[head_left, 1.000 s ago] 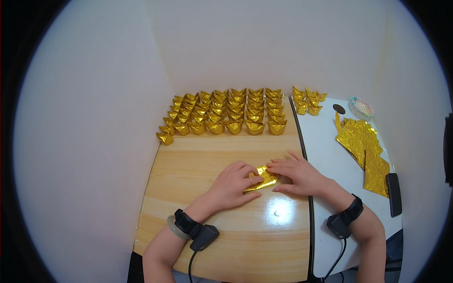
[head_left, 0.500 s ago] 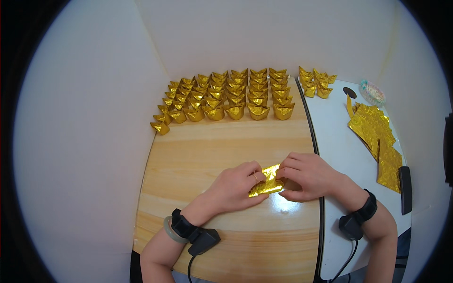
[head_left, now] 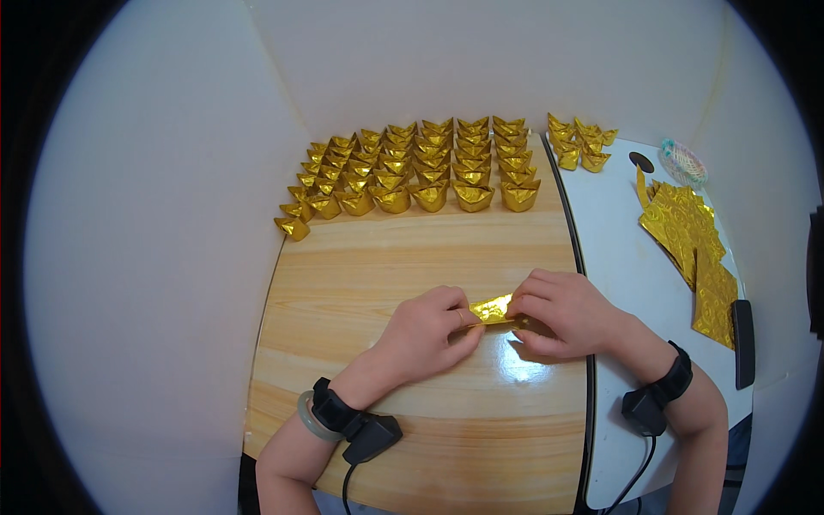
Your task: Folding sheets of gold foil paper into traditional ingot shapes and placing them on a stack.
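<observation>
So the left hand has the left end of a shiny gold foil piece, folded into a narrow strip, pinched between thumb and fingers. The right hand has curled fingers touching the other end, but they cover that bit, so I honestly can't tell if the thumb is pinching it too. The strip sits between the two hands, over the right half of a pale wood-grain tabletop.

There's a thin gold ring on the left hand, plus a pale greenish round bangle just behind the black strap on that wrist. The right wrist wears a matching black strap.

Further back, rows of gold foil boat-shaped ingots fill the far side of the wood. Over on the white tabletop to the right: a smaller ingot cluster, overlapping patterned gold sheets and a long black bar-shaped object right by them.
</observation>
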`<control>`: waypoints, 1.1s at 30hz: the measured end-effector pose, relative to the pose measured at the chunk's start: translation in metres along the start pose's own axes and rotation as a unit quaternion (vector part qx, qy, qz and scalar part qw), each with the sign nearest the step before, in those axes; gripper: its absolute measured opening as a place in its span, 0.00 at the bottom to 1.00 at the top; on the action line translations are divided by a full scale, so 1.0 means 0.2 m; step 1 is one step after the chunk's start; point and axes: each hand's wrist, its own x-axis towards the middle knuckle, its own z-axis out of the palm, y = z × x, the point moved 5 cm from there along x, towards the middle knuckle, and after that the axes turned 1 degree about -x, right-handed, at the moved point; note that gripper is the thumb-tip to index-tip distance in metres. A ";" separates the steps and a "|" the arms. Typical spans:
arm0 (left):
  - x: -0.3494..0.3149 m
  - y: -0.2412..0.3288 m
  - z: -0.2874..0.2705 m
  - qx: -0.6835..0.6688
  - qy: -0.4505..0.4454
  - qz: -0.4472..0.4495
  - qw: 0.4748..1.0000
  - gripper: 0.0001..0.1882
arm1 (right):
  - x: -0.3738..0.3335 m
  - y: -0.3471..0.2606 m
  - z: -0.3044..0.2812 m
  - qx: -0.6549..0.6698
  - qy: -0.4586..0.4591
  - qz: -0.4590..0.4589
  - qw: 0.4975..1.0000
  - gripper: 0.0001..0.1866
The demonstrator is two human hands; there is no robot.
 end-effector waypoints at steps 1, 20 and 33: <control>0.00 -0.01 0.00 -0.019 0.007 -0.018 1.000 0.07 | 0.01 0.00 0.00 0.008 0.000 0.011 1.000 0.11; 0.00 -0.15 0.02 -0.108 0.043 -0.168 0.979 0.08 | 0.02 0.11 0.09 0.187 0.015 0.268 0.945 0.11; 0.02 -0.03 0.01 0.138 -0.014 0.000 0.990 0.18 | 0.01 0.10 0.06 -0.012 0.035 0.183 0.982 0.14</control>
